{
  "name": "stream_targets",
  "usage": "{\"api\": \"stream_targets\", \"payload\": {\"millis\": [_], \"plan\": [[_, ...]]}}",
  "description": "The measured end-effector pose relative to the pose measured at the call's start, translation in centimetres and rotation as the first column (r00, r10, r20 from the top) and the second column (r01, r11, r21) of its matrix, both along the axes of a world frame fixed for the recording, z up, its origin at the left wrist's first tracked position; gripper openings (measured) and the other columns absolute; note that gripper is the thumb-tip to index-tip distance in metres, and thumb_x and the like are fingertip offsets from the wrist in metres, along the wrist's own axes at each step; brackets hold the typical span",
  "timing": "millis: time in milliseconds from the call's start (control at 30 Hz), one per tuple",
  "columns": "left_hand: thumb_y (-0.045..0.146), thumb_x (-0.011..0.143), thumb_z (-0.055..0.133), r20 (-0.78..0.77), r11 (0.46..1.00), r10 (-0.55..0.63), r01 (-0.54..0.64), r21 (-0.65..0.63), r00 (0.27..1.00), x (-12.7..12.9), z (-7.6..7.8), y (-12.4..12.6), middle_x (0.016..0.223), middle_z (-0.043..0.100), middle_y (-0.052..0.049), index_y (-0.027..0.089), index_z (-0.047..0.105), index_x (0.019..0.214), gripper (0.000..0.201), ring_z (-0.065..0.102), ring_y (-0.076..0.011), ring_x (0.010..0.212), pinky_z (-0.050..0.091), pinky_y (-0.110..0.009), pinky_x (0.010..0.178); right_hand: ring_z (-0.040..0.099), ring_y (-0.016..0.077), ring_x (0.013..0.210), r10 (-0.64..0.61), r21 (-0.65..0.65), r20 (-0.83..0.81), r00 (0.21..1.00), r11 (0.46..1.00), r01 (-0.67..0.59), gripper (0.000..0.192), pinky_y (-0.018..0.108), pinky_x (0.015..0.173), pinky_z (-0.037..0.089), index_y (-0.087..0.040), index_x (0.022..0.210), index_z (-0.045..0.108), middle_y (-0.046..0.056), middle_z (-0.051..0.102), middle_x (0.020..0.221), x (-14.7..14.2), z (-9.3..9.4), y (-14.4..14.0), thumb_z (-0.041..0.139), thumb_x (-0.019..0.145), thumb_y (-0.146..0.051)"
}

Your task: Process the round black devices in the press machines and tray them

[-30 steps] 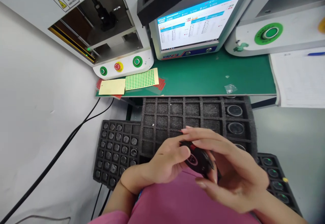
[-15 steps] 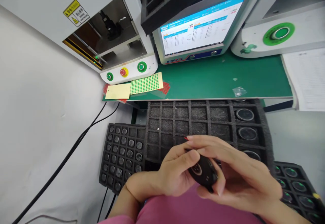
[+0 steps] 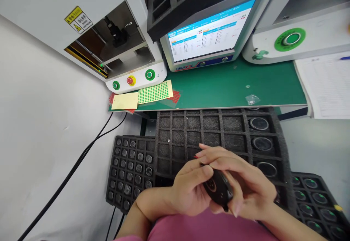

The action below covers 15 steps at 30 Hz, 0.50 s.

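Between my two hands, low in front of my body, is a black smartwatch body without a strap. Its back faces up, with a thin ring around small dots. My left hand grips its left edge, thumb lying across the top. Curled around the far and right side, my right hand also grips it, several fingers overlapping my left fingertips. A tiny red tip pokes out by the left fingers; I cannot make out what it is. The underside of the watch body is hidden.
Under my hands lies a black foam tray with round pieces in its right column. Other filled trays stand left and right. Behind are a green bench, sticker sheets, a monitor, a machine and papers.
My right hand has drawn in to the left and closed more tightly around the watch body. The watch body stays held in both hands. The camera view has shifted slightly.
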<state>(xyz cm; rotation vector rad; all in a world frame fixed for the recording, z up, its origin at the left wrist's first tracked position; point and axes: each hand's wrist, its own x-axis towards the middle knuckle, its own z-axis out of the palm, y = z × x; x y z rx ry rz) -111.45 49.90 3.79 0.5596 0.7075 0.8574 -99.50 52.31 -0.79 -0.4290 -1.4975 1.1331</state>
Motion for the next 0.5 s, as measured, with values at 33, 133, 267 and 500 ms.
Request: {"api": "stream_targets", "payload": {"millis": [33, 133, 267, 500], "plan": [[0.067, 0.077, 0.052, 0.021, 0.999, 0.024, -0.024, -0.025, 0.999, 0.1, -0.2, -0.1, 0.045, 0.045, -0.003, 0.016, 0.054, 0.052, 0.057, 0.044, -0.0113, 0.044, 0.033, -0.024, 0.042, 0.067, 0.0268, 0.099, 0.0, 0.006, 0.013, 1.0, 1.0, 0.0, 0.05, 0.05, 0.099, 0.053, -0.021, 0.125, 0.057, 0.01, 0.069, 0.104, 0.0, -0.2, 0.1, 0.069, 0.084, -0.047], [0.06, 0.079, 0.054, 0.103, 0.992, 0.115, -0.11, -0.055, 0.988, 0.4, -1.0, -0.1, 0.044, 0.042, -0.001, 0.015, 0.056, 0.059, 0.049, 0.041, -0.0108, 0.043, 0.03, -0.024, 0.043, 0.067, 0.0252, 0.102, -0.023, 0.023, 0.056, 0.998, 1.0, 0.021, 0.046, 0.047, 0.103, 0.05, -0.02, 0.124, 0.056, 0.01, 0.068, 0.106, -0.1, -0.7, 0.3, 0.068, 0.086, -0.042], [0.058, 0.079, 0.059, 0.175, 0.982, 0.176, -0.161, -0.097, 0.969, 0.7, -2.3, 0.6, 0.047, 0.042, 0.001, 0.014, 0.058, 0.062, 0.047, 0.039, -0.0104, 0.048, 0.033, -0.025, 0.052, 0.066, 0.0265, 0.104, -0.09, 0.053, 0.114, 0.989, 0.995, 0.084, 0.048, 0.052, 0.106, 0.046, -0.019, 0.125, 0.054, 0.011, 0.067, 0.109, -0.2, -1.0, 0.7, 0.069, 0.085, -0.04], [0.071, 0.078, 0.053, 0.232, 0.92, 0.241, -0.146, -0.363, 0.943, -1.0, -6.0, 2.6, 0.086, 0.068, -0.012, 0.01, 0.068, 0.094, 0.065, 0.061, -0.0205, 0.079, 0.042, -0.03, 0.076, 0.059, 0.0299, 0.116, -0.224, 0.154, 0.352, 0.909, 0.972, 0.179, 0.044, 0.057, 0.11, 0.036, -0.024, 0.121, 0.056, 0.011, 0.065, 0.118, 2.2, -3.3, 5.8, 0.071, 0.083, -0.042]]}}
